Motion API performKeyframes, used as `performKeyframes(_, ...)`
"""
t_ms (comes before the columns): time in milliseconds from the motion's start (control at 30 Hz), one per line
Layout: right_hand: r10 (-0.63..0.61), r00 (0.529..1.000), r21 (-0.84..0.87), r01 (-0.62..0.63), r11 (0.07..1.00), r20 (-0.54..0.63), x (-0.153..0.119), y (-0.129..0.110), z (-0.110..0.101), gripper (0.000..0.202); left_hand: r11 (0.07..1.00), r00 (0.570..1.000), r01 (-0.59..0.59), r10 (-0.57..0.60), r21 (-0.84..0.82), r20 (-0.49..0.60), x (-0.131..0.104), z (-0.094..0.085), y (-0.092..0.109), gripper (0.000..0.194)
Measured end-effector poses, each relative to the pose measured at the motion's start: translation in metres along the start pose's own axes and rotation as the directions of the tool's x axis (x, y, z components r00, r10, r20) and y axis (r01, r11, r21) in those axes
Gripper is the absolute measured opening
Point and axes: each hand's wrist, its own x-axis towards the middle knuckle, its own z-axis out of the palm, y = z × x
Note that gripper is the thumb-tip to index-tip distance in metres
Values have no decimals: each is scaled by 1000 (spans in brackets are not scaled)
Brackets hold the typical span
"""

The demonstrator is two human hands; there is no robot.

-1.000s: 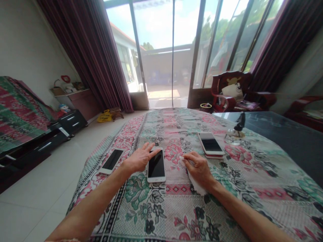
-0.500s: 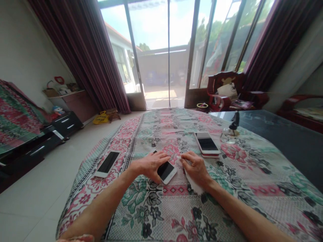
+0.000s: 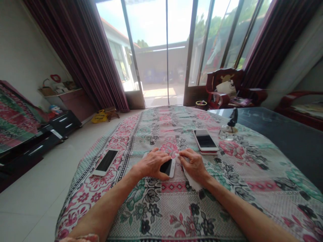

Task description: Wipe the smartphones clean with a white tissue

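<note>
My left hand (image 3: 152, 164) reaches over a white smartphone with a dark screen (image 3: 167, 167), gripping it across its width with the thumb at the near edge and fingers at the far edge. The hand hides much of the phone, which lies on the flowered tablecloth (image 3: 181, 208). Just to its right, my right hand (image 3: 193, 164) is closed around a white wipe (image 3: 191, 180). One tip pokes out at the fingertips, and the rest hangs below the palm. The wipe and phone are slightly apart.
Another white smartphone (image 3: 107, 162) lies at the left. A stack of phones (image 3: 205, 140) sits to the right, with a clear spray bottle with a black nozzle (image 3: 229, 129) beyond it. A dark table (image 3: 277, 131) adjoins at the right. A wooden armchair (image 3: 223, 89) stands behind.
The phone under my left hand has turned, so its long side now runs more nearly left to right. My right hand stays beside it with the wipe. The view has shifted slightly.
</note>
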Motion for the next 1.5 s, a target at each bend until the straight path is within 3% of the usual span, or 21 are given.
performKeyframes(133, 3, 1000, 2, -3, 1000, 1, 0, 0, 0, 14, 995, 997, 10, -17, -102, -71, -1, -7, -3, 69)
performKeyframes(233, 0, 1000, -1, 0, 1000, 1, 0, 1, 0, 13, 961, 985, 73, -111, -266, -131, -6, -16, -12, 63)
performKeyframes(433, -2, 1000, 19, 2, 1000, -15, 0, 2, 1, 12, 879, 968, 147, -222, -453, -117, -11, -26, -21, 59)
performKeyframes(700, -43, 996, 139, 53, 989, -74, 1, -15, -3, 11, 882, 963, 177, -247, -436, -108, -10, -21, -17, 62)
performKeyframes(933, -34, 998, 243, 47, 969, -55, -3, -34, 0, 10, 885, 968, 171, -233, -433, -95, -6, -19, -12, 63)
performKeyframes(1233, -13, 999, 203, 22, 979, -44, -4, -25, 3, 12, 897, 969, 171, -229, -409, -96, -5, -9, -12, 72)
performKeyframes(1500, -30, 1000, 187, 31, 982, -7, -8, -28, 6, 12, 919, 964, 186, -238, -346, -114, -4, -8, -11, 67)
